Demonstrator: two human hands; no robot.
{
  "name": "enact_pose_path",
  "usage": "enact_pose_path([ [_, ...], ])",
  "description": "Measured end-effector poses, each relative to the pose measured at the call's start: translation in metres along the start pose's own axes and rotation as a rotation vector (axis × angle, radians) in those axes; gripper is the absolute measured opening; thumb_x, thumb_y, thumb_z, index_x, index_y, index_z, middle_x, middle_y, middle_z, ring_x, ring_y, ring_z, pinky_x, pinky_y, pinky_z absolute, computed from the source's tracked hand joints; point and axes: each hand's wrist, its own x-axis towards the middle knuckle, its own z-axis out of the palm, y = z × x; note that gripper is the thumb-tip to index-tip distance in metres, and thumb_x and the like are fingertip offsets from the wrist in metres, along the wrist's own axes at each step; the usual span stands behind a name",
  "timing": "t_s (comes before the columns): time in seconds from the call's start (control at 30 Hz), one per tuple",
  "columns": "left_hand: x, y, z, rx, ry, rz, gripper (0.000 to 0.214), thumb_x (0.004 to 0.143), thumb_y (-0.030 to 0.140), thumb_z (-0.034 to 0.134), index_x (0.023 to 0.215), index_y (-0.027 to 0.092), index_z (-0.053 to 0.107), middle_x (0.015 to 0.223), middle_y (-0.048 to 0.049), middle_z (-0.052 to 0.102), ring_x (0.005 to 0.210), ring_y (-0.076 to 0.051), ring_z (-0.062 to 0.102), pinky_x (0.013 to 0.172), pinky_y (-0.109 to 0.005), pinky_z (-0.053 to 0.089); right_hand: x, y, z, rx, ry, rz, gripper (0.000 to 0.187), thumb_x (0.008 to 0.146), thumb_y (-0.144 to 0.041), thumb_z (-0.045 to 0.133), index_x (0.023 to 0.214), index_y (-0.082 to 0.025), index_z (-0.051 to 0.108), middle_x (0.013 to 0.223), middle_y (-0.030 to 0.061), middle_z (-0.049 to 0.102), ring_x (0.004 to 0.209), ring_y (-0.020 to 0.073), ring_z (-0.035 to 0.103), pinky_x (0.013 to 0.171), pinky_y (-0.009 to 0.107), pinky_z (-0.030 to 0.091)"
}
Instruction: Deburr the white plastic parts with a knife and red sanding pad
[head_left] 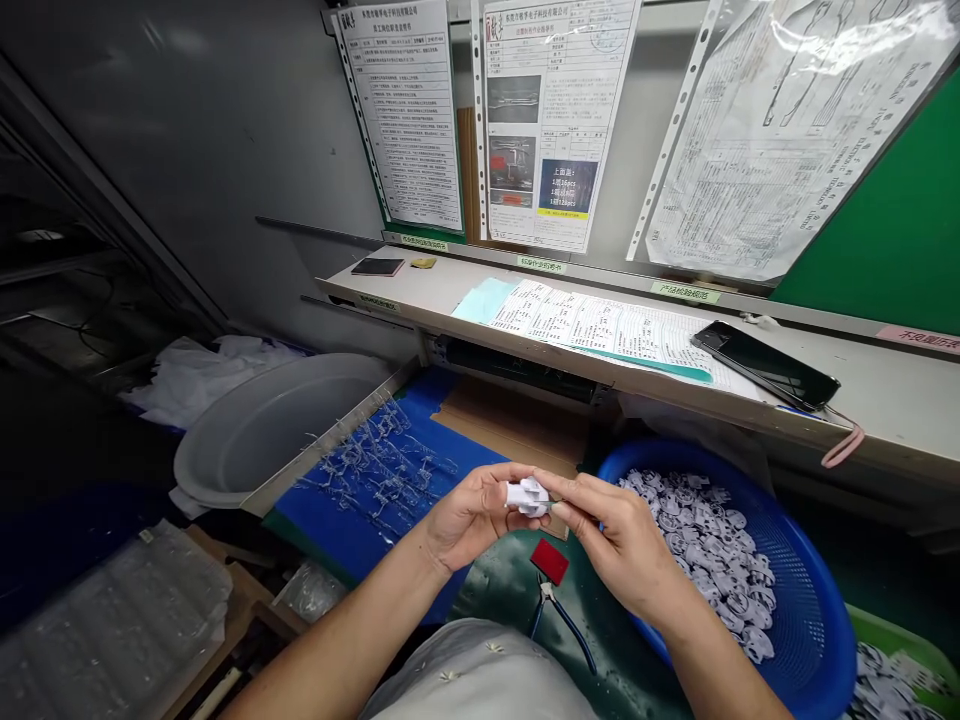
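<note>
A small white plastic part is pinched in the fingers of my left hand, above the front of the bench. My right hand is closed at the part's right side, its thumb and forefinger pressed together on a thin, blade-like grey piece that meets the part. Most of that piece is hidden by the fingers. Below my hands lie a red rectangular pad and cutting pliers with dark blue handles on the green mat.
A blue basket of white plastic parts stands at the right, beside a green bin. Clear plastic sprues lie on a blue sheet at the left, near a grey tub. A shelf holds papers and a phone.
</note>
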Motion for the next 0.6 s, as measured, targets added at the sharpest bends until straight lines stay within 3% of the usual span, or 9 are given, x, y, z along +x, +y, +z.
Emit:
enact_pose_path([
  [0.23, 0.006, 0.0, -0.003, 0.028, -0.071, -0.021, 0.052, 0.067, 0.039, 0.086, 0.106, 0.009, 0.073, 0.092, -0.013, 0.074, 0.08, -0.026, 0.073, 0.074, -0.031, 0.054, -0.001, 0.0, 0.004, -0.007, 0.077, -0.007, 0.035, 0.102, -0.034, 0.042, 0.128, -0.031, 0.064, 0.07, -0.0002, 0.052, 0.062, 0.0119, 0.048, 0.059, 0.027, 0.034],
  [0.37, 0.009, 0.01, -0.003, 0.066, -0.075, 0.027, 0.056, 0.063, 0.032, 0.088, 0.112, 0.01, 0.071, 0.096, -0.0124, 0.074, 0.084, -0.022, 0.07, 0.079, -0.031, 0.053, 0.0, -0.003, -0.004, 0.056, 0.003, 0.004, 0.039, 0.102, -0.038, 0.043, 0.139, -0.033, 0.052, 0.087, 0.0012, 0.059, 0.075, 0.0137, 0.055, 0.067, 0.026, 0.041],
  [0.5, 0.011, 0.022, -0.005, 0.242, -0.064, 0.076, 0.063, 0.059, 0.03, 0.091, 0.116, 0.013, 0.069, 0.102, -0.0122, 0.074, 0.09, -0.022, 0.068, 0.083, -0.03, 0.05, 0.001, 0.006, -0.017, 0.052, 0.039, 0.077, 0.038, 0.101, -0.042, 0.043, 0.136, -0.029, 0.051, 0.105, 0.0034, 0.06, 0.089, 0.0145, 0.059, 0.076, 0.025, 0.045],
  [0.6, 0.012, 0.027, -0.005, 0.394, -0.075, 0.083, 0.055, 0.062, 0.028, 0.089, 0.112, 0.013, 0.071, 0.1, -0.0101, 0.073, 0.091, -0.021, 0.066, 0.083, -0.027, 0.048, 0.0, 0.014, -0.017, -0.117, 0.06, 0.046, 0.035, 0.103, -0.042, 0.038, 0.128, -0.027, 0.057, 0.097, 0.0031, 0.062, 0.086, 0.0154, 0.06, 0.071, 0.025, 0.043],
])
